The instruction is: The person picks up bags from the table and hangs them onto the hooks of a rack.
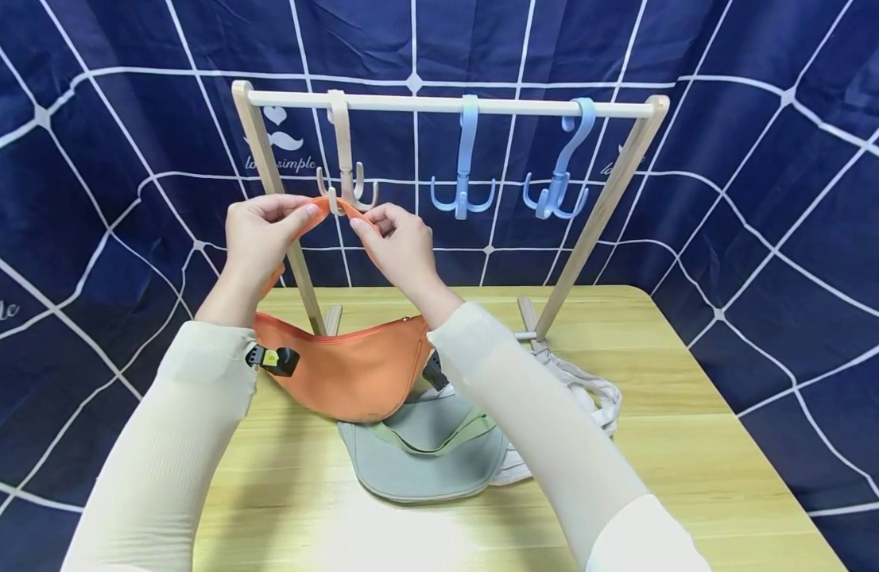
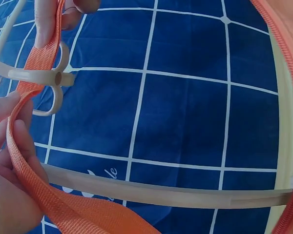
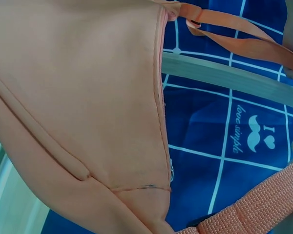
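Note:
An orange waist bag (image 1: 346, 369) with a zipper hangs tilted below both hands, above the table. My left hand (image 1: 257, 238) pinches its orange strap (image 2: 39, 58) between thumb and fingers. A short way along the same strap, my right hand (image 1: 404, 246) pinches it too. Between the hands, the strap passes behind the front prong of a beige multi-prong hook (image 1: 344, 151) hung on the rack's bar. The left wrist view shows the prong crossing over the strap. In the right wrist view the bag body (image 3: 88, 97) fills much of the picture, and the right hand's grip is hidden.
Two blue hooks (image 1: 464, 159) hang farther right on the white bar (image 1: 411, 102) of a wooden rack. Under the orange bag, a grey-green bag (image 1: 425, 473) lies on the wooden table (image 1: 683, 477), partly over a whitish bag (image 1: 607, 397). A dark blue checked curtain surrounds the table.

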The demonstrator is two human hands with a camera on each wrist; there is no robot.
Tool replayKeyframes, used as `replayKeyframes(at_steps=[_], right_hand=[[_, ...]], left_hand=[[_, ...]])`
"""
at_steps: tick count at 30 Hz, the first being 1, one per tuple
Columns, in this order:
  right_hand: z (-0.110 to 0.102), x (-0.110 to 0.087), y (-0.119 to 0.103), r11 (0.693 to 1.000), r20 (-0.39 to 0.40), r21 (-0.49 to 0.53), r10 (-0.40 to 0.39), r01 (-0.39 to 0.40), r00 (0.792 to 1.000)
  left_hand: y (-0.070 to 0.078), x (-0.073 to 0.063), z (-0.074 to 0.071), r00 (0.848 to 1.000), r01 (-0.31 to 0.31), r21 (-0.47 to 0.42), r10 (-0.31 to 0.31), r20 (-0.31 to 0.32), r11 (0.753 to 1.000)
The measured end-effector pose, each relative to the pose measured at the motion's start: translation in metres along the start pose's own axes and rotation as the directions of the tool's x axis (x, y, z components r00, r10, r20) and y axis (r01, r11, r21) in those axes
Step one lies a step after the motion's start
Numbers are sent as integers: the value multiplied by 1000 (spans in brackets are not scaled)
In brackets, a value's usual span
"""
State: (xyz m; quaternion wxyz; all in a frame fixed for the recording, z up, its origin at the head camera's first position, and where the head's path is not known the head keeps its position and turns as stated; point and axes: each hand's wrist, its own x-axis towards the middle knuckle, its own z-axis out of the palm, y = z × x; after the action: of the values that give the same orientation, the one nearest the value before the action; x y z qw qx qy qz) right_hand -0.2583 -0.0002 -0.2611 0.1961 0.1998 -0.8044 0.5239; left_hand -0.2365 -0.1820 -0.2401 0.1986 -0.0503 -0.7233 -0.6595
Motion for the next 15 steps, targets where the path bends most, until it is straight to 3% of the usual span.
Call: replayKeyframes(at_steps=[4, 15], right_hand=[[1, -2, 2, 1000, 0, -13, 8, -8, 1000], [2, -7, 11, 1000, 5, -18, 10, -10, 1000]], left_hand=[[-3, -1, 0, 1000, 0, -10, 0, 2, 1000], [-11, -8, -3, 998, -51, 195, 57, -24, 980]])
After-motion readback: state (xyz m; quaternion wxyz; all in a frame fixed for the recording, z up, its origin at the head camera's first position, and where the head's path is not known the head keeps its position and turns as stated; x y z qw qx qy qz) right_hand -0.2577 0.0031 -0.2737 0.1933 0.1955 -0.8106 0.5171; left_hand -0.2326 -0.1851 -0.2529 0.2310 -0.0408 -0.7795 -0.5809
